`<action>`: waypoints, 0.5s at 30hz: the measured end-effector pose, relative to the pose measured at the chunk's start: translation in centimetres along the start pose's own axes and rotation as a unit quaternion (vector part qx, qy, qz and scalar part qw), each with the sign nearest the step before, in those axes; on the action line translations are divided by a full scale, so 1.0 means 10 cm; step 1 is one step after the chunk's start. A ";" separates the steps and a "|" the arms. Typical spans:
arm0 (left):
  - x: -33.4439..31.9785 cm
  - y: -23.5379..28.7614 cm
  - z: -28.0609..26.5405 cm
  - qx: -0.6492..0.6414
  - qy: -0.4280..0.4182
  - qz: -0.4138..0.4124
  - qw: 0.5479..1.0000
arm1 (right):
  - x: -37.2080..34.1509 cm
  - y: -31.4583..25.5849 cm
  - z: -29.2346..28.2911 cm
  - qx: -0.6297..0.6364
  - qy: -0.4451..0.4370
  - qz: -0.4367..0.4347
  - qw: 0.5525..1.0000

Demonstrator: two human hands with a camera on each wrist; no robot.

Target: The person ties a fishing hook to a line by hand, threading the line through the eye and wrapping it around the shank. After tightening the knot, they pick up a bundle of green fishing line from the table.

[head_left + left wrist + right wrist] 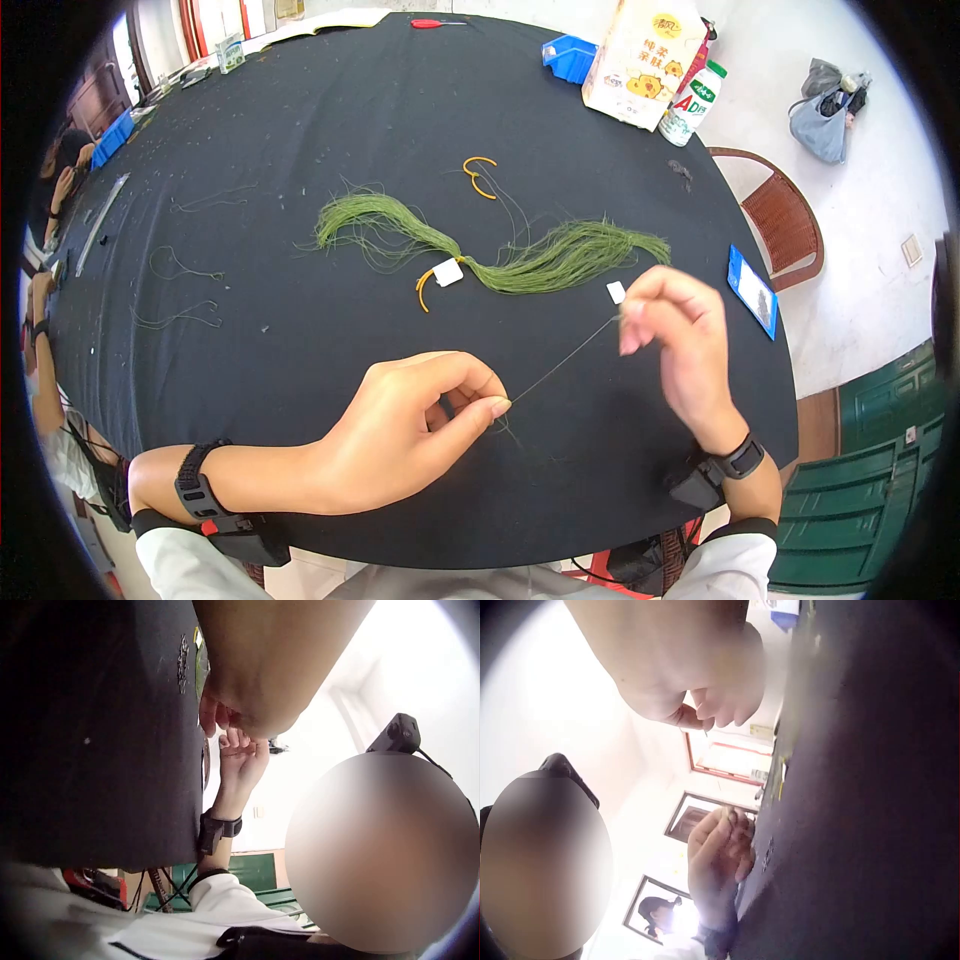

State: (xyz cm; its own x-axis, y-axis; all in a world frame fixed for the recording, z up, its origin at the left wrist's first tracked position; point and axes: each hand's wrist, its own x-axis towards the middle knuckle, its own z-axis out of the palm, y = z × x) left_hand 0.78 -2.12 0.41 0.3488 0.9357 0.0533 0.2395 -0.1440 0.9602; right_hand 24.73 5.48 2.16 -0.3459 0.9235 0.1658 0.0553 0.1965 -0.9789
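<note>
A thin green thread [562, 362] runs taut and slanting between my two hands above the black-covered table. My left hand [415, 425] pinches its lower end between thumb and index fingertip, and a small loose loop of thread [507, 428] hangs just below. At the upper end, my right hand [685, 340] pinches the thread with its fingertips, higher and to the right. Beyond both hands lies a long bundle of green threads [560, 262], gathered at its middle beside a white tag [447, 272]. Another white tag [615, 292] shows beside the right fingertips.
Yellow curved pieces [423, 292] lie by the bundle. Loose threads [180, 265] are scattered at left. A blue packet [752, 290] rests near the right edge. Farther back are a tissue pack [645, 60], a white bottle [692, 105], a blue bin [570, 60] and a red-handled tool [428, 23].
</note>
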 end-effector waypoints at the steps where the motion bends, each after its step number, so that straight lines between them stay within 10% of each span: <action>1: 0.00 0.00 -0.01 -0.002 -0.001 -0.003 1.000 | 0.04 0.01 -0.04 0.004 0.024 -0.012 1.000; 15: 0.01 0.02 -0.01 -0.031 -0.021 -0.051 0.998 | 0.51 0.21 -0.98 -0.034 0.244 -0.102 0.964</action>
State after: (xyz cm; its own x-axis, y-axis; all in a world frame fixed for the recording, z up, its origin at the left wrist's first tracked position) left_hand 0.79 -2.05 0.59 0.3633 0.9300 -0.0566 0.2205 -0.0268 0.9750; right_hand 32.23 13.81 2.08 0.1248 0.9051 0.4065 0.0990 0.3962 -0.9128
